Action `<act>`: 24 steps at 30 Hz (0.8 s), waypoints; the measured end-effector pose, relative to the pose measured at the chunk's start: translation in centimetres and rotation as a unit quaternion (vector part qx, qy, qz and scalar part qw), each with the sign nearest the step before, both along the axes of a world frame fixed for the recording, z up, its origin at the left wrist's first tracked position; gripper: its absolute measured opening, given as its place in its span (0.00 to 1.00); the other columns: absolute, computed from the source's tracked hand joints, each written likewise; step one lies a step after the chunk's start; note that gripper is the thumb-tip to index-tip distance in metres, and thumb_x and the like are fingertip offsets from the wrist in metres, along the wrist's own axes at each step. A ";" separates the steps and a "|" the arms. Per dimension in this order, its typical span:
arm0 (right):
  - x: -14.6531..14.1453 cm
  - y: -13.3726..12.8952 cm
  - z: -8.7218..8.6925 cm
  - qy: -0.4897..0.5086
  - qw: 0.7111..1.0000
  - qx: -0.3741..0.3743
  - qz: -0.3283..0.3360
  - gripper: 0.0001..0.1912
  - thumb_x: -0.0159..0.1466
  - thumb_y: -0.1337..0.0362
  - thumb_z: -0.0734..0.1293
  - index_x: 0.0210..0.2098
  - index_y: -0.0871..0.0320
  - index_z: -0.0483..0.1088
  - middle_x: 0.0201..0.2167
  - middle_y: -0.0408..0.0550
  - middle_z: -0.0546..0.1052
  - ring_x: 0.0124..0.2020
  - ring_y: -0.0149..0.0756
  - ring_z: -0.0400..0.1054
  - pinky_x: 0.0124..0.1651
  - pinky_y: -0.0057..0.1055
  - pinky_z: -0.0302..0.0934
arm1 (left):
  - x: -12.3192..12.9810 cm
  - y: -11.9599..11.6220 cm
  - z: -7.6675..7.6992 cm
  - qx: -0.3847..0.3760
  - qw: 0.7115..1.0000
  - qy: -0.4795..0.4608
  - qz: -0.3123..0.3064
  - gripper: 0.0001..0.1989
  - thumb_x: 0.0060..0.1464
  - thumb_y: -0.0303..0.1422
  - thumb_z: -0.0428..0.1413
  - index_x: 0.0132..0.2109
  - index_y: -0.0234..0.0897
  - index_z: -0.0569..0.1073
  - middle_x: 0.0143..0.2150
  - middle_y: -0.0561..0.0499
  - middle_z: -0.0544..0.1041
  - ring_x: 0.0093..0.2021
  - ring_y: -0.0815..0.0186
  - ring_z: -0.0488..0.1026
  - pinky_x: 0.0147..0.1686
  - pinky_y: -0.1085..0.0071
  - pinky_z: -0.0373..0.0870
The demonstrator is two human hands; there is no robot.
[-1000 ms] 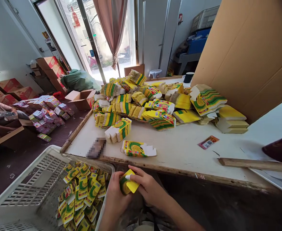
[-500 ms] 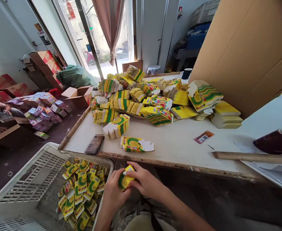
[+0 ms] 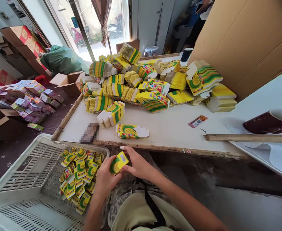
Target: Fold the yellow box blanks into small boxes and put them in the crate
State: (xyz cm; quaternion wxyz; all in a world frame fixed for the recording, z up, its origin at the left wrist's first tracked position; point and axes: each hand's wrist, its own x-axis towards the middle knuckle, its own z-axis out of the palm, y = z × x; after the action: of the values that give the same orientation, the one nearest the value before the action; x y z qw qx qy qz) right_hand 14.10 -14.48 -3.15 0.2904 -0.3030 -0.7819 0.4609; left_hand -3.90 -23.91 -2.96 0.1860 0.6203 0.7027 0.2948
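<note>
Between my hands, over the front of the table, is a small yellow and green carton (image 3: pixel 119 162) with a barcode on its closed end. My left hand (image 3: pixel 106 178) wraps round its left side. My right hand (image 3: pixel 138 163) grips the barcode end, thumb at the near edge, fingers at the far side and partly hidden. Just beyond lies a bundle of flat cartons (image 3: pixel 128 131) with white flaps. Below and left, a white plastic basket (image 3: pixel 41 189) holds many folded cartons (image 3: pixel 79 175).
Piled flat carton bundles (image 3: pixel 131 83) cover the back of the white table (image 3: pixel 169 128). A wooden strip (image 3: pixel 246 138), a dark mug (image 3: pixel 263 122) and a small red packet (image 3: pixel 198 121) lie to the right. A big cardboard sheet (image 3: pixel 242 45) stands behind. Boxes (image 3: pixel 32 106) are stacked on the floor.
The carton's end flap, being pressed by my right fingers before, is now closed flat with its barcode showing. My right thumb has slid to its edge. The view has tilted down.
</note>
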 end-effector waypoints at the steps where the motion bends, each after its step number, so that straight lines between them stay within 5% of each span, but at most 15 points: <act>1: -0.1 0.6 -0.1 0.006 1.000 0.021 -0.011 0.37 0.56 0.60 0.76 0.61 0.59 0.59 0.56 0.59 0.71 0.55 0.47 0.68 0.56 0.43 0.64 | -1.2 -0.4 -0.1 0.011 1.000 0.014 0.026 0.24 0.51 0.37 0.61 0.54 0.38 0.69 0.48 0.43 0.76 0.47 0.54 0.75 0.47 0.58 0.72; 7: 0.4 7.0 -0.6 -0.163 0.953 0.137 -0.214 0.19 0.63 0.67 0.68 0.53 0.62 0.67 0.49 0.61 0.76 0.51 0.51 0.68 0.55 0.45 0.61 | -8.2 -3.4 -0.4 0.100 0.947 0.157 0.263 0.43 0.46 0.55 0.61 0.63 0.33 0.64 0.57 0.34 0.71 0.59 0.40 0.67 0.59 0.43 0.61; 12: 0.1 8.5 -1.3 -0.194 0.944 0.148 -0.223 0.16 0.60 0.74 0.67 0.48 0.62 0.67 0.44 0.61 0.75 0.46 0.52 0.67 0.49 0.44 0.60 | -5.6 -3.1 -1.2 0.056 0.979 -0.047 0.192 0.26 0.51 0.50 0.60 0.52 0.40 0.74 0.52 0.42 0.76 0.55 0.50 0.72 0.58 0.50 0.66; 16: 0.3 7.4 0.0 -0.185 0.941 0.155 -0.235 0.22 0.58 0.74 0.68 0.51 0.64 0.63 0.45 0.61 0.73 0.47 0.52 0.66 0.51 0.45 0.60 | -1.0 -0.7 -1.9 0.016 0.961 -0.254 0.107 0.24 0.50 0.44 0.63 0.53 0.41 0.74 0.52 0.43 0.78 0.53 0.54 0.75 0.55 0.54 0.69; 20: 0.3 4.5 1.4 -0.101 0.976 0.119 -0.150 0.29 0.58 0.75 0.68 0.56 0.59 0.57 0.43 0.52 0.73 0.42 0.43 0.68 0.48 0.38 0.64 | 2.9 2.4 -1.7 0.058 0.872 -0.484 0.046 0.32 0.45 0.44 0.67 0.57 0.42 0.71 0.54 0.42 0.77 0.55 0.53 0.74 0.53 0.57 0.71; 24: -0.5 0.3 1.5 0.072 0.997 -0.030 0.002 0.31 0.58 0.75 0.67 0.58 0.56 0.55 0.37 0.44 0.71 0.36 0.34 0.68 0.41 0.31 0.65 | 5.0 4.9 -0.2 0.160 0.759 -0.624 0.088 0.22 0.51 0.51 0.60 0.47 0.43 0.74 0.44 0.46 0.79 0.49 0.57 0.76 0.51 0.59 0.72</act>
State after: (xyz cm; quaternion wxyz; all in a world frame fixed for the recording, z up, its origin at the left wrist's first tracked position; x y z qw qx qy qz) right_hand 13.58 -14.14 -1.64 0.3356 -0.2767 -0.7454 0.5052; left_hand 1.08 -18.97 -3.15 0.4545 0.2547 0.4249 0.7403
